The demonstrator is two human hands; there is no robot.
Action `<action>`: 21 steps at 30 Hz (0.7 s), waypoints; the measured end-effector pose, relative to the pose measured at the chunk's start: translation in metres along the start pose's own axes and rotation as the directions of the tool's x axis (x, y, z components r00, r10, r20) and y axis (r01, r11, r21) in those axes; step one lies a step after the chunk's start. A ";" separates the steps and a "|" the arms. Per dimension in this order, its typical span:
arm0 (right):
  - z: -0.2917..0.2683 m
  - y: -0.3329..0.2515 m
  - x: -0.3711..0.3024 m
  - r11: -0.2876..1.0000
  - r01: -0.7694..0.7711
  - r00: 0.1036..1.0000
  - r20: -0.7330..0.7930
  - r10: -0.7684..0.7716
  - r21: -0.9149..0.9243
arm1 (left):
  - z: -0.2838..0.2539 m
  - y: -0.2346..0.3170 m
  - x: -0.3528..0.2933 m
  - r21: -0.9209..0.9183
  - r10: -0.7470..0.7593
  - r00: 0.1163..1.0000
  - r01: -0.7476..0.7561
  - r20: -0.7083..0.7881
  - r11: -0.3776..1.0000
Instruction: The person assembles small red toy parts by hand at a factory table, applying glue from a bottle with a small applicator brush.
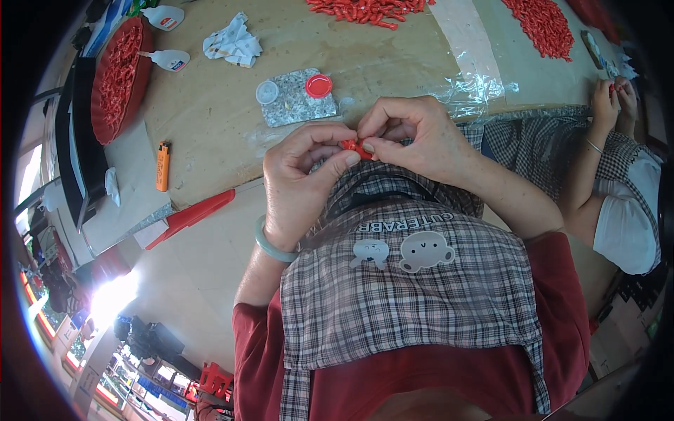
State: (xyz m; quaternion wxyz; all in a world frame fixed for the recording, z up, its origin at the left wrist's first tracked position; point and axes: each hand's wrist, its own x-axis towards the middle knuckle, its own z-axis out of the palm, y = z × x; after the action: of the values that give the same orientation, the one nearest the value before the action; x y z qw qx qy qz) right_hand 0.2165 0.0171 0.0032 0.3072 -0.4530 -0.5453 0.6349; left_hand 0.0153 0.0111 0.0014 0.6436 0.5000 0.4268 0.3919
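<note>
Just past my apron, both hands meet over a small glossy red piece point(357, 147), whose exact kind I cannot make out. My left hand point(303, 160) pinches one side of it between thumb and fingertips. On the other side, the thumb and forefinger of my right hand point(415, 137) are closed on it, partly covering it. Beyond my hands lies a speckled grey stone slab point(295, 105). On the slab are a clear round dish point(267, 92) and a red round dish point(319, 85).
At left are a red tray point(98, 126) heaped with red pieces, white squeeze bottles point(171, 60) and an orange lighter point(163, 167). Crumpled paper point(234, 41) lies farther back. Loose red pieces point(372, 10) form piles at the far side. Another person's hands point(612, 102) work at right.
</note>
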 end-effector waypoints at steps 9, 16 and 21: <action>0.001 0.000 0.000 1.000 0.013 1.000 -0.008 -0.013 -0.010 | 0.000 0.001 0.000 0.001 -0.009 1.000 0.009 0.001 1.000; 0.001 0.001 0.001 1.000 0.009 1.000 -0.016 -0.009 -0.023 | 0.000 0.001 0.001 -0.003 -0.016 1.000 0.016 -0.001 1.000; 0.002 -0.001 0.000 0.999 0.003 1.000 -0.027 -0.004 -0.035 | 0.001 0.003 0.001 0.017 -0.013 1.000 0.013 -0.009 1.000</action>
State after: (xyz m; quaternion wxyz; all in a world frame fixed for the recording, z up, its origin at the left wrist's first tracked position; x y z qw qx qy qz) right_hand 0.2147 0.0164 0.0039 0.3079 -0.4659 -0.5529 0.6184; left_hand 0.0164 0.0123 0.0040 0.6399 0.5011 0.4361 0.3864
